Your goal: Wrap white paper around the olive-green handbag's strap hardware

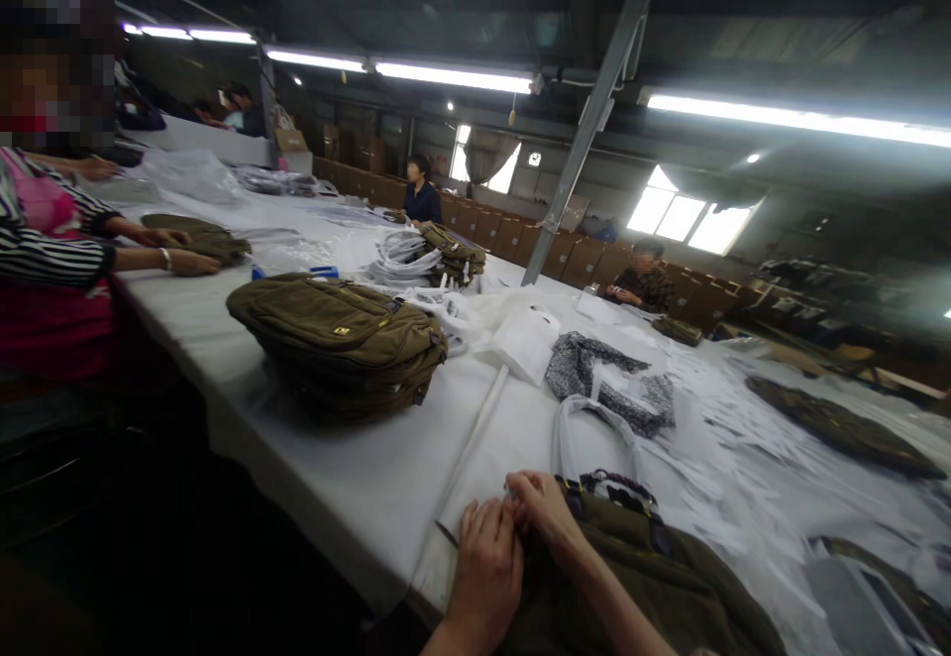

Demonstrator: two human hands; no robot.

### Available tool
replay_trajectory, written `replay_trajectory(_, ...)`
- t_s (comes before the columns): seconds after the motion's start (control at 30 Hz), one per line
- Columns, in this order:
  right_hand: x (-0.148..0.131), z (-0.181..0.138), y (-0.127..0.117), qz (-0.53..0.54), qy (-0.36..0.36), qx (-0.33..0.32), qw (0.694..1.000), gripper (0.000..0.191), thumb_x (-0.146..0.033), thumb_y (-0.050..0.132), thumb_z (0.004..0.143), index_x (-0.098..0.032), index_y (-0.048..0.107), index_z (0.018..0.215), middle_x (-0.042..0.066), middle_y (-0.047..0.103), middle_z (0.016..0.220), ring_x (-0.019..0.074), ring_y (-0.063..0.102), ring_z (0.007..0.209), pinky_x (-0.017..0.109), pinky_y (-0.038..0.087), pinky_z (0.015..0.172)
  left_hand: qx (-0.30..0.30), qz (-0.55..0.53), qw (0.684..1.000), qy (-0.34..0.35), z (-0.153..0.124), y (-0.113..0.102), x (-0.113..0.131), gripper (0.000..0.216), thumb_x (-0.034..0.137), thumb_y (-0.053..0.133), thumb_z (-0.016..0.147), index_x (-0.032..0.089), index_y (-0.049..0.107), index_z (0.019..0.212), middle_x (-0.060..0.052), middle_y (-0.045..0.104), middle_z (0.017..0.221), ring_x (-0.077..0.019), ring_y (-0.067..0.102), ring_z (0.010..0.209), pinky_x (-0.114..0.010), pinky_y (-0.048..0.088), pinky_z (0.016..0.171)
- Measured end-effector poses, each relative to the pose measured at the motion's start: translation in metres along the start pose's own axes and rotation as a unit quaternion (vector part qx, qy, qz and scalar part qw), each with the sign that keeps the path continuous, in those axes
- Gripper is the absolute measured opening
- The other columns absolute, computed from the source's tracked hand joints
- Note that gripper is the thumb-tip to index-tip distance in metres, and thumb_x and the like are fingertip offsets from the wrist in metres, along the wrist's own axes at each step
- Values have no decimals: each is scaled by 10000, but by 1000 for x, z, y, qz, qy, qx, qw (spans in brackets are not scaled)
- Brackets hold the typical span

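olive bag [654, 587] sits on the white counter [357, 478]; left hand [486, 567] and right hand [546, 512] both pinch its top edge, patterned cloth [594, 379] behind.

Two bare forearms are seen, no sleeves reaching the wrists. Left hand [484, 569] and right hand [545, 509] are uncovered: no gloves, rings, watch or bracelet are seen. Fingernails are partly hidden; nothing else of the body is shown.
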State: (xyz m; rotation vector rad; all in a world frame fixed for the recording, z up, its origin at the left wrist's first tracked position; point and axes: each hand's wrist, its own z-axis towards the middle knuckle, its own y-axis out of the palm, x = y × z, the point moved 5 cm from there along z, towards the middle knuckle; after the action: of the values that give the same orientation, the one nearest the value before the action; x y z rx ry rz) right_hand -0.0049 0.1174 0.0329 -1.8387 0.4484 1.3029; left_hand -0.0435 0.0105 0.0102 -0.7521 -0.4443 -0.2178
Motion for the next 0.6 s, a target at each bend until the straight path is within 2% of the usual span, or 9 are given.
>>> replay_trajectory(0.07,-4,-2,0,-4,-19,14,1000,291,-417,535,687,-150,524,572,-29,496,465,96,463,416,190,354,399,-17,-49,998,-25,0,-1,-3,370,116,379,833,152,548,1161,-107,620,1120,-258,542,1075,-512,389,970)
replay_trajectory(0.13,-5,-5,0,-3,-28,15,1000,308,-442,558,679,-149,527,589,-34,489,463,94,454,405,190,347,387,-27,-148,983,-106,2,-2,-13,338,193,343,878,168,575,1123,-96,633,1106,-229,562,1052,-435,417,956)
replay_trajectory(0.2,-4,-8,0,4,-28,-1,1000,341,-480,528,702,-145,542,637,-36,488,450,96,443,374,194,348,361,-37,-247,943,-220,4,-1,-26,326,290,351,892,177,600,1070,-84,662,1042,-202,597,983,-342,460,891)
replay_trajectory(0.27,-3,-10,-2,14,-35,-14,999,362,-499,525,716,-141,555,669,-36,495,453,94,446,372,190,362,362,-56,-308,906,-285,8,1,-35,305,356,408,870,183,623,999,-65,680,962,-190,614,916,-287,472,829)
replay_trajectory(0.4,-3,-13,-8,55,-58,-9,997,377,-507,562,730,-135,566,670,-41,493,456,77,438,375,169,355,369,-102,-346,896,-258,21,3,-41,261,376,469,832,175,635,822,-37,662,821,-173,601,808,-251,453,751)
replay_trajectory(0.5,0,-14,-9,78,-58,-3,995,386,-506,582,736,-126,575,668,-44,488,442,67,426,365,159,344,369,-134,-362,890,-243,23,6,-41,250,380,484,823,168,614,801,-28,644,789,-161,585,766,-241,443,710)
replay_trajectory(0.6,6,-16,-8,98,-52,0,994,411,-527,593,730,-123,573,655,-44,485,436,61,416,358,154,331,365,-132,-371,888,-237,22,5,-36,251,381,468,834,169,593,784,-20,632,775,-153,574,761,-237,434,711)
